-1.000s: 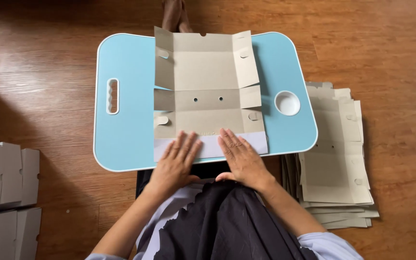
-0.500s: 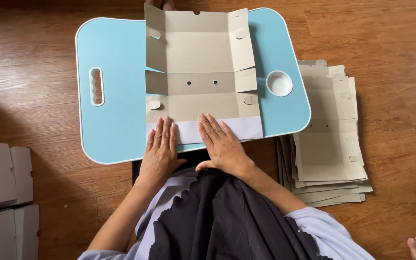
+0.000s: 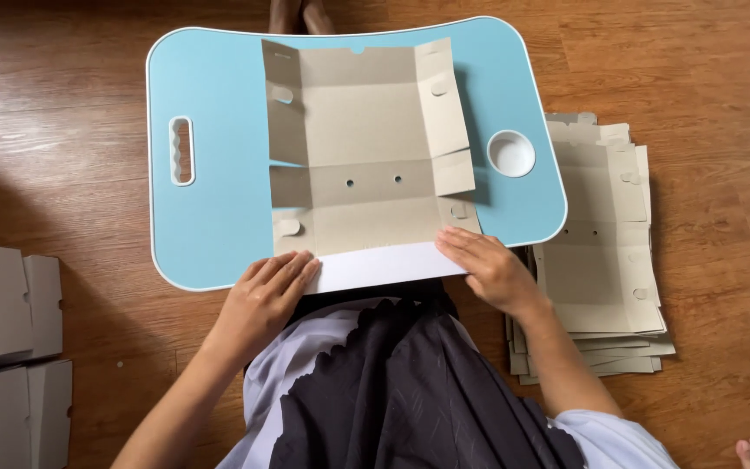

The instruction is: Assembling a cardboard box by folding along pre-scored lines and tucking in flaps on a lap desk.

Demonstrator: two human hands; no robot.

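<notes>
Lying flat on a light blue lap tabletop (image 3: pixel 219 200), an unfolded brown cardboard box blank (image 3: pixel 362 148) shows its creased panels, side flaps and two small round holes in the middle band. Its near flap (image 3: pixel 384 263) is folded over, showing a white outer face along the tabletop's near edge. The left hand (image 3: pixel 264 300) rests open, fingers flat, on the left end of that white flap; the right hand (image 3: pixel 486 265) presses open-palmed on the right end, fingertips on the brown panel's corner. The tabletop has a white oblong handle slot (image 3: pixel 181 151) at its left and a round white cup recess (image 3: pixel 511 153) at its right. On the wooden floor (image 3: pixel 62 130), just right of the tabletop, lies a stack of flat box blanks (image 3: pixel 605 252). At the near left stand grey folded boxes (image 3: pixel 10 347). Bare toes show at the near right corner.
</notes>
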